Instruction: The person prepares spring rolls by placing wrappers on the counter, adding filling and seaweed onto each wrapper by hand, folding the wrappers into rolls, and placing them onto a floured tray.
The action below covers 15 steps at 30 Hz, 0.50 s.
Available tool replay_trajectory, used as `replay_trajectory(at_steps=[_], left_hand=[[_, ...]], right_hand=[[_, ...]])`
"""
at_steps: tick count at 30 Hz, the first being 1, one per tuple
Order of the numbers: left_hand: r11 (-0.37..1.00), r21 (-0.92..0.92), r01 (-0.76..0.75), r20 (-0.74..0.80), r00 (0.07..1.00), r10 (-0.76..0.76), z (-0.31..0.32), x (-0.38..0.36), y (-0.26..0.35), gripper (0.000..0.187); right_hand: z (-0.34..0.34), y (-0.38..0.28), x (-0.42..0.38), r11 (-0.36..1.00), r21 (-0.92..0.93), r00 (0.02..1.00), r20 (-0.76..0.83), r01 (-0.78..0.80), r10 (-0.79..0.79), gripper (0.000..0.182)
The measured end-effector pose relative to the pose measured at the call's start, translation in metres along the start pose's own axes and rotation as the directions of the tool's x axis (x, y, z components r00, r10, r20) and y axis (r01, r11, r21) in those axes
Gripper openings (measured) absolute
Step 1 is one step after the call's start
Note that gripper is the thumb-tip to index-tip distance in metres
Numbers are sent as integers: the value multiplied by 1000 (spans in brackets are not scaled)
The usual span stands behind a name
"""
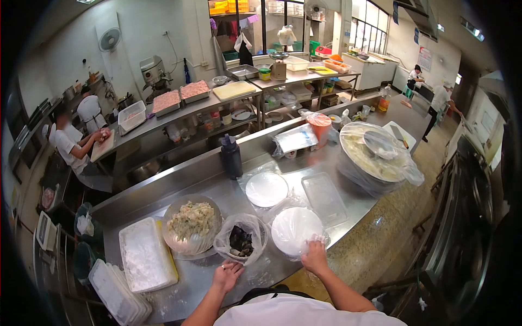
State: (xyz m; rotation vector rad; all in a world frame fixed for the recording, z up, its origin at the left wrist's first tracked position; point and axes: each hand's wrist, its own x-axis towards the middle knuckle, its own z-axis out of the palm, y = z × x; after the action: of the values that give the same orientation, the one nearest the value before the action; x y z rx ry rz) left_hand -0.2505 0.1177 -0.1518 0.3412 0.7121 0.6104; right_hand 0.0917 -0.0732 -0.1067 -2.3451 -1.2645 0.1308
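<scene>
My left hand (pixel 227 274) is palm-up and loosely open at the near rim of a bowl lined with a clear plastic bag (pixel 260 231). Dark, chunky food pieces (pixel 241 242) lie inside that bag. With bent fingers, my right hand (pixel 314 256) grips the near right edge of a plastic-covered white plate (pixel 296 231); its fingertips are partly hidden. To the left stands a metal bowl of pale chopped filling (pixel 193 220). Beside it, a white tray (pixel 147 255) holds white powder. Another white plate (pixel 266 189) lies on plastic farther back.
A dark bottle (pixel 231 157) stands by the raised back ledge. At right are a clear rectangular container (pixel 324 198) and a large plastic-covered basin (pixel 375 155). Stacked containers (pixel 119 293) sit at the near left corner. Co-workers (pixel 73 144) stand across the counter.
</scene>
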Motion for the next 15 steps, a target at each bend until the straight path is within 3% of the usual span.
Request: replay_trajectory(at_steps=[15], left_hand=[[975, -216, 54, 124, 992, -28, 48, 47, -17, 46]], right_hand=[[14, 17, 9, 999, -23, 999, -21, 42, -43, 61]])
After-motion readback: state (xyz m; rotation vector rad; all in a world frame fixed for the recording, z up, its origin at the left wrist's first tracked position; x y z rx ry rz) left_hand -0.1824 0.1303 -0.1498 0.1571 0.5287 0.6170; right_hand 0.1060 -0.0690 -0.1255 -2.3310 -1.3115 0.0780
